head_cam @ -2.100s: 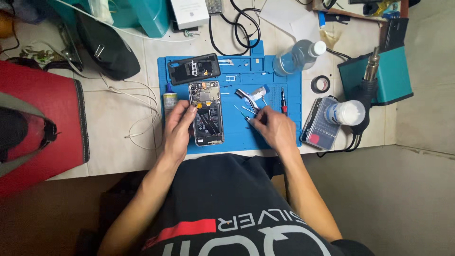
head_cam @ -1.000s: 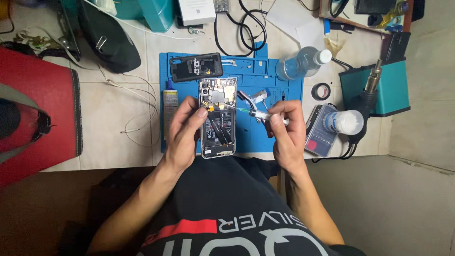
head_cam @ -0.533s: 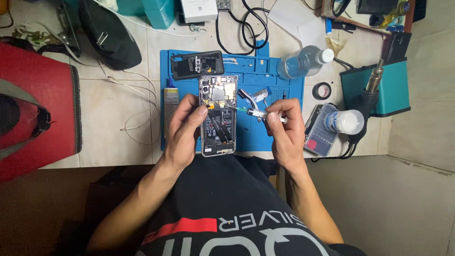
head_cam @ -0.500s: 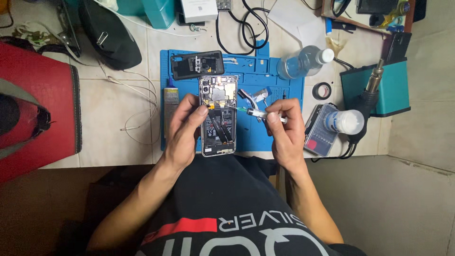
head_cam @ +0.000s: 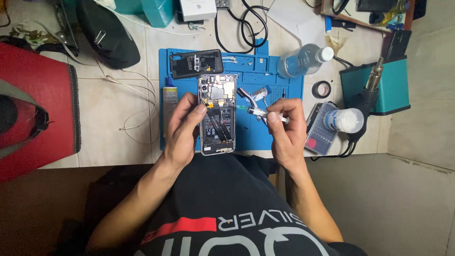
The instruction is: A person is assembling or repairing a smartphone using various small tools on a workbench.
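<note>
On the blue mat [head_cam: 279,137] that covers the middle of the table, an opened phone [head_cam: 217,114] lies lengthwise with its back removed, so its board and battery show. The left hand [head_cam: 182,130] is curled around the phone's left edge, thumb and fingertips pressing on its side and face, holding it in place at the mat's near edge. The right hand [head_cam: 286,132], right of the phone, is closed around a small syringe [head_cam: 263,114], pinched between thumb and forefinger; its greenish tip points toward the phone's right edge and sits just beside it. Whether the tip touches the phone cannot be told.

At the mat's far edge lies the phone's black back cover [head_cam: 196,63], just beyond the phone's top. A clear plastic bottle [head_cam: 303,59] lies on its side at the mat's far right corner. Right of the mat sit a roll of black tape [head_cam: 322,89], a clear case [head_cam: 317,130] and a teal box [head_cam: 379,90]. Well left of the mat is a red bag [head_cam: 42,114].
</note>
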